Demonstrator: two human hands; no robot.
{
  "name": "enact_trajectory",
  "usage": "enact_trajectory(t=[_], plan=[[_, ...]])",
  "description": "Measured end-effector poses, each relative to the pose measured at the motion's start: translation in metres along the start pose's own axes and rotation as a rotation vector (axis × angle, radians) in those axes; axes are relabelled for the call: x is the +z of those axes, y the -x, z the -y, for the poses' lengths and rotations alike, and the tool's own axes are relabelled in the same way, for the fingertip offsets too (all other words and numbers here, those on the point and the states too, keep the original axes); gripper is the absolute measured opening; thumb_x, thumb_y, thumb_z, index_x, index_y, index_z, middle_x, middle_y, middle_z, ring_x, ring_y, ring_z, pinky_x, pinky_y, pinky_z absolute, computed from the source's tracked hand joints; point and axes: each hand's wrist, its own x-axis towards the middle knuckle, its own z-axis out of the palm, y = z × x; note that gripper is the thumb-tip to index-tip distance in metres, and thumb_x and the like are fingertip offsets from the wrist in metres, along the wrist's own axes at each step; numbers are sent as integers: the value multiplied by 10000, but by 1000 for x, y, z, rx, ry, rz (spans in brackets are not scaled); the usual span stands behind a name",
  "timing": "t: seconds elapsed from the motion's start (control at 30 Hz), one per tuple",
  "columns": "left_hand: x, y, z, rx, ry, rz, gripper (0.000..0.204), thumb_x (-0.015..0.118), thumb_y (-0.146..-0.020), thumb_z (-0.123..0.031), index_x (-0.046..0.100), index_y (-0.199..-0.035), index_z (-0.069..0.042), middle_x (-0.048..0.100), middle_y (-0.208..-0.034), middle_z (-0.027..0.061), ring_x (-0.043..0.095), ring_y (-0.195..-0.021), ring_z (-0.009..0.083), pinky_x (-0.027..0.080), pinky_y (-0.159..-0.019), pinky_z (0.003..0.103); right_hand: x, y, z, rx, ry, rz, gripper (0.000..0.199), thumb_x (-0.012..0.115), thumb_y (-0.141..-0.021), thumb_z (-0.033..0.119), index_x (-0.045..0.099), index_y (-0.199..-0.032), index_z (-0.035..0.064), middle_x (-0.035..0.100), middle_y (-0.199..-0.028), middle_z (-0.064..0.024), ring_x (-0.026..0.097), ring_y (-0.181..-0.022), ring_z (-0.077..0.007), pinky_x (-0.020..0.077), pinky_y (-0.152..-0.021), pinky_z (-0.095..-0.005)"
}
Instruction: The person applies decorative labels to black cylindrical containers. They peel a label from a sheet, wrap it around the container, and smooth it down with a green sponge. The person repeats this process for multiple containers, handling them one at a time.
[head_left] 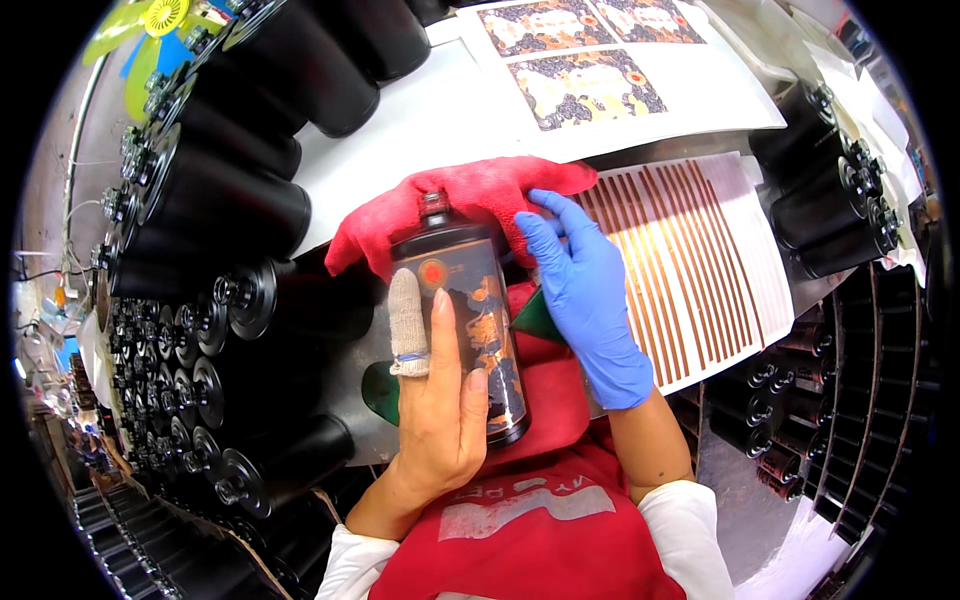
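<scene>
A black bottle (455,275) with a patterned orange-and-grey label wrapped around it lies in front of me, its threaded neck pointing away. My left hand (435,415) is bare apart from a knitted sleeve on one finger, and its stretched fingers lie flat on the bottle's left side. A red cloth (400,210) is bunched behind the bottle's neck and shoulder. At its right part, my blue-gloved right hand (585,290) grips the cloth between thumb and fingers. Green pads (380,392) show on both sides of the bottle, partly hidden.
Brown-gold strips (680,270) line a white backing sheet at the right. Printed label sheets (585,85) lie on white paper at the back. Black bottles (225,190) crowd the left, with others (820,190) at the right. A green-bladed fan (163,17) stands far left.
</scene>
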Motion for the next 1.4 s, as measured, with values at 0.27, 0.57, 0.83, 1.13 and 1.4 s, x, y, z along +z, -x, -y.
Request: enact_trajectory(t=[0.27, 0.57, 0.83, 1.13, 1.4], plan=[[2, -5, -9, 3, 7, 1, 575, 532, -819, -8, 351, -1359, 64, 191, -1422, 356, 217, -1316, 503, 195, -1072, 480, -9, 32, 4, 21, -82, 117, 575, 626, -854, 407, 487, -1253, 17, 568, -727, -71, 561, -671, -152, 464, -647, -303], [3, 3, 0, 21, 36, 32, 591, 533, -786, 5, 376, -1354, 52, 177, -1426, 365, 184, -1331, 511, 172, -1087, 472, 2, 1, -1, -55, 46, -84, 504, 659, -856, 289, 501, -1252, 21, 540, -746, -24, 442, -596, -76, 405, -563, -246], [1, 4, 6, 42, 76, 31, 620, 481, -777, 12, 327, -1375, 65, 90, -1453, 360, 143, -1357, 488, 144, -1098, 434, -2, -7, 9, -56, -14, -91, 587, 648, -836, 397, 483, -1238, 2, 558, -714, -76, 566, -644, -206, 462, -625, -332], [2, 6, 9, 38, 140, 30, 600, 496, -789, 3, 348, -1368, 57, 94, -1454, 356, 157, -1354, 486, 149, -1097, 435, -1, 22, 20, -60, -91, 46, 569, 690, -818, 314, 480, -1243, -1, 560, -706, -58, 553, -606, -154, 467, -597, -305], [-1, 7, 7, 63, 100, 39, 589, 538, -804, -38, 366, -1361, 49, 157, -1437, 361, 193, -1339, 491, 157, -1095, 436, -2, 16, 19, -3, -77, 31, 599, 655, -832, 398, 472, -1261, 21, 541, -701, -58, 557, -638, -169, 461, -630, -317]])
